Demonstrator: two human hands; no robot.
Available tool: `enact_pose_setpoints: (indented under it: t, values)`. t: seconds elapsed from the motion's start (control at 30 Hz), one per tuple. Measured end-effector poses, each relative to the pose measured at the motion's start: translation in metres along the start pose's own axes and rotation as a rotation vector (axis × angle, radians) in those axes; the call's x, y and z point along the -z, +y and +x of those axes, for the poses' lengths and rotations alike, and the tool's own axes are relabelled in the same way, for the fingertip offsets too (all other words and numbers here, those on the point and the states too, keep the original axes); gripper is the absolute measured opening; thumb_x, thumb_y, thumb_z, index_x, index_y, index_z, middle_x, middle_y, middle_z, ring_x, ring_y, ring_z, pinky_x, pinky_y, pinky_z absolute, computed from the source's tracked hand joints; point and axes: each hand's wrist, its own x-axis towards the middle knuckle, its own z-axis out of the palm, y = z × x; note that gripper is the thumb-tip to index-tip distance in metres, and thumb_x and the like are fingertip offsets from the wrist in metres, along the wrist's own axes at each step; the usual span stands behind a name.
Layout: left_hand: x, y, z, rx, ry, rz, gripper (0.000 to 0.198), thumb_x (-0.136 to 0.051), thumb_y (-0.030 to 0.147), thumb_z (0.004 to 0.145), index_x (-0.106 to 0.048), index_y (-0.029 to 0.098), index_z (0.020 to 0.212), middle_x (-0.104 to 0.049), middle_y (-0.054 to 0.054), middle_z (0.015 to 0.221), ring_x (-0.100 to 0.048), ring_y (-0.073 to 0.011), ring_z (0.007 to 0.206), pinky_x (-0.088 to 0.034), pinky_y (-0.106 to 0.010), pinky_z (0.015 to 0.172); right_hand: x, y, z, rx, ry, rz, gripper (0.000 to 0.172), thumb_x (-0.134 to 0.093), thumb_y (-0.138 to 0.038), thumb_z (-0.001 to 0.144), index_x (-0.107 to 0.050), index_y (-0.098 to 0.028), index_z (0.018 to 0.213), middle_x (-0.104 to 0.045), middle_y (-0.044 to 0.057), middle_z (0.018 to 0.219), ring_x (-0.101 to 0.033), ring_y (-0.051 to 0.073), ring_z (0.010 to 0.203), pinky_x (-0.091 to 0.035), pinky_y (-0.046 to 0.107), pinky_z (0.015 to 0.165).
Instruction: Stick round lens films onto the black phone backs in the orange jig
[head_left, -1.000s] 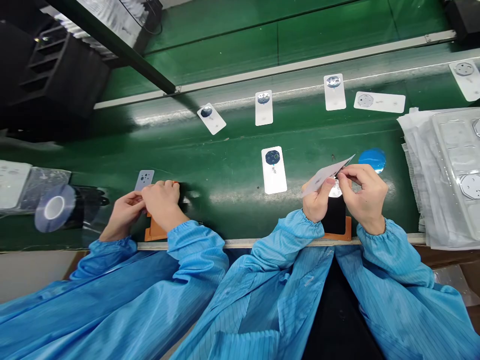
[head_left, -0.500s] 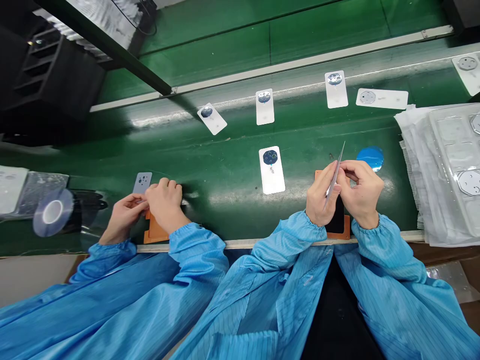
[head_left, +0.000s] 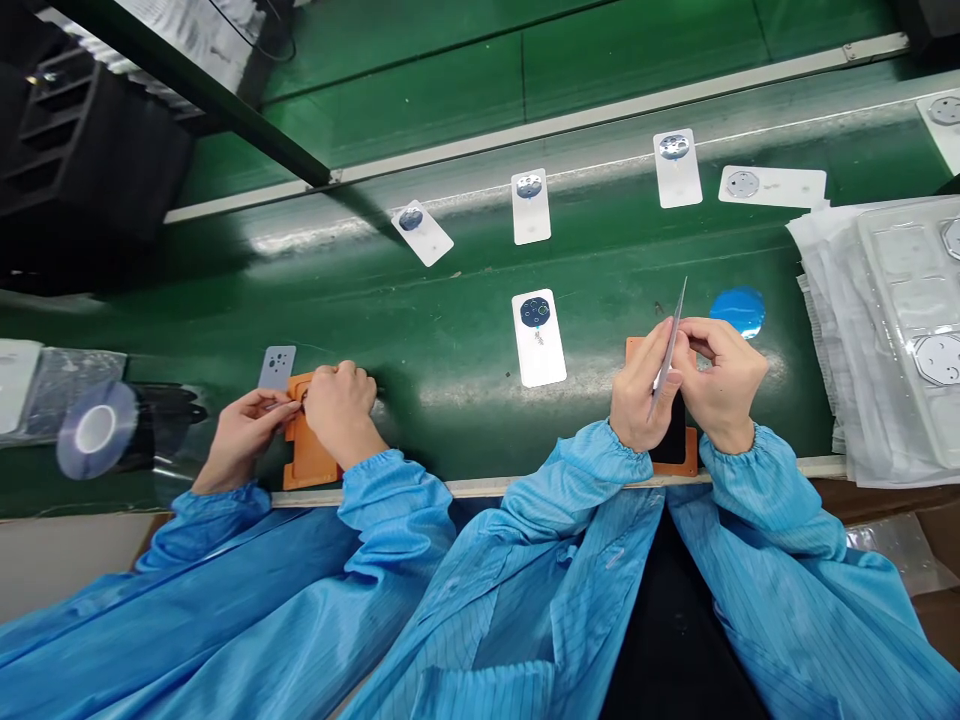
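Note:
My left hand (head_left: pixel 636 400) grips a thin pale panel (head_left: pixel 673 340), seen almost edge-on and tilted upright; it resembles the white phone back covers on the bench. Closed fingertips of my right hand (head_left: pixel 726 378) press at the panel's right face; whether they pinch some small piece is hidden. Beneath both hands lies an orange fixture (head_left: pixel 691 455) with a black surface (head_left: pixel 670 440), partly covered by my fingers. A round blue film (head_left: pixel 739 311) rests just beyond my right hand. One white phone back cover (head_left: pixel 541 350) with a dark round camera area lies left of my hands.
More white covers (head_left: pixel 531 215) lie along the back. Plastic trays (head_left: pixel 896 400) are stacked at right. On the left, a co-worker's hands (head_left: pixel 341 410) work over another orange fixture (head_left: pixel 311 465), near a grey plate (head_left: pixel 277 367) and a tape roll (head_left: pixel 97 430).
My hands and the panel hold nearly the same pose. The co-worker's hands have parted slightly, showing more of their orange fixture. The view has shifted a little.

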Motion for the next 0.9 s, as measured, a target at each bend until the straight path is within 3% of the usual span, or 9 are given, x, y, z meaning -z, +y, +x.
enact_pose_setpoints:
  t: [0.17, 0.3, 0.43, 0.53, 0.6, 0.67, 0.77, 0.83, 0.9]
  values:
    - [0.001, 0.001, -0.004, 0.11, -0.01, -0.03, 0.063, -0.037, 0.058, 0.106, -0.054, 0.019, 0.152, -0.063, -0.013, 0.148, -0.057, -0.028, 0.142, -0.048, -0.044, 0.121, -0.002, 0.001, 0.003, 0.02, -0.029, -0.097, 0.012, -0.057, -0.017, 0.09, -0.065, -0.022, 0.083, -0.072, 0.002, 0.081, -0.068, 0.016, 0.074, -0.056, 0.029, 0.069]
    - [-0.002, 0.001, -0.003, 0.346, 0.056, -0.177, 0.065, -0.046, 0.067, 0.101, -0.068, 0.018, 0.137, -0.07, -0.012, 0.138, -0.06, -0.029, 0.139, -0.048, -0.043, 0.122, -0.002, 0.006, 0.007, -0.015, -0.121, -0.141, 0.01, -0.057, -0.016, 0.086, -0.059, -0.022, 0.079, -0.069, 0.002, 0.08, -0.065, 0.016, 0.074, -0.053, 0.029, 0.07]
    - [0.01, -0.006, 0.012, 0.598, 0.251, -0.524, 0.07, -0.059, 0.071, 0.093, -0.065, 0.018, 0.139, -0.071, -0.012, 0.135, -0.07, -0.0319, 0.125, -0.06, -0.048, 0.108, 0.016, 0.044, 0.023, -0.308, -0.274, -0.353, 0.004, -0.059, -0.019, 0.082, -0.061, -0.021, 0.08, -0.07, 0.003, 0.084, -0.064, 0.016, 0.076, -0.051, 0.031, 0.077]
    - [0.037, -0.014, 0.022, 0.639, 0.275, -0.583, 0.072, -0.063, 0.065, 0.095, -0.054, 0.021, 0.15, -0.07, -0.013, 0.137, -0.071, -0.0313, 0.122, -0.062, -0.048, 0.104, 0.037, 0.09, 0.041, -0.509, -0.324, -0.554, 0.006, -0.061, -0.019, 0.078, -0.062, -0.02, 0.072, -0.066, 0.005, 0.072, -0.062, 0.021, 0.077, -0.049, 0.04, 0.084]
    - [0.056, -0.016, 0.023, 0.573, 0.202, -0.461, 0.066, -0.06, 0.062, 0.098, -0.055, 0.022, 0.15, -0.071, -0.012, 0.137, -0.07, -0.0299, 0.124, -0.061, -0.046, 0.106, 0.051, 0.113, 0.049, -0.555, -0.334, -0.623, 0.012, -0.064, -0.017, 0.074, -0.058, -0.021, 0.064, -0.06, 0.006, 0.064, -0.062, 0.026, 0.077, -0.048, 0.046, 0.085]
    - [0.072, -0.014, 0.021, 0.407, 0.036, -0.254, 0.054, -0.054, 0.055, 0.103, -0.062, 0.022, 0.145, -0.072, -0.011, 0.134, -0.07, -0.0276, 0.126, -0.059, -0.044, 0.11, 0.063, 0.119, 0.049, -0.51, -0.317, -0.646, 0.016, -0.064, -0.019, 0.078, -0.057, -0.023, 0.065, -0.06, 0.007, 0.064, -0.064, 0.029, 0.078, -0.049, 0.048, 0.084]
    - [0.083, -0.009, 0.013, 0.028, -0.322, 0.061, 0.041, -0.049, 0.039, 0.107, -0.064, 0.024, 0.142, -0.067, -0.009, 0.143, -0.063, -0.0239, 0.136, -0.051, -0.041, 0.121, 0.078, 0.092, 0.036, -0.201, -0.286, -0.487, 0.009, -0.059, -0.023, 0.09, -0.068, -0.026, 0.09, -0.071, 0.009, 0.084, -0.068, 0.027, 0.079, -0.055, 0.045, 0.079]
    - [0.082, -0.008, 0.008, -0.178, -0.522, 0.255, 0.041, -0.046, 0.028, 0.108, -0.059, 0.024, 0.147, -0.06, -0.009, 0.152, -0.055, -0.0228, 0.145, -0.047, -0.041, 0.124, 0.082, 0.064, 0.019, 0.068, -0.402, -0.305, 0.026, -0.058, -0.02, 0.093, -0.069, -0.026, 0.116, -0.074, 0.01, 0.11, -0.072, 0.026, 0.093, -0.059, 0.042, 0.083]
    - [0.079, -0.012, 0.002, -0.299, -0.629, 0.438, 0.043, -0.043, 0.019, 0.108, -0.056, 0.021, 0.149, -0.058, -0.013, 0.154, -0.05, -0.0235, 0.148, -0.047, -0.041, 0.124, 0.081, 0.04, -0.002, 0.277, -0.572, -0.215, 0.037, -0.058, -0.017, 0.095, -0.065, -0.024, 0.131, -0.071, 0.011, 0.128, -0.071, 0.027, 0.111, -0.06, 0.042, 0.094]
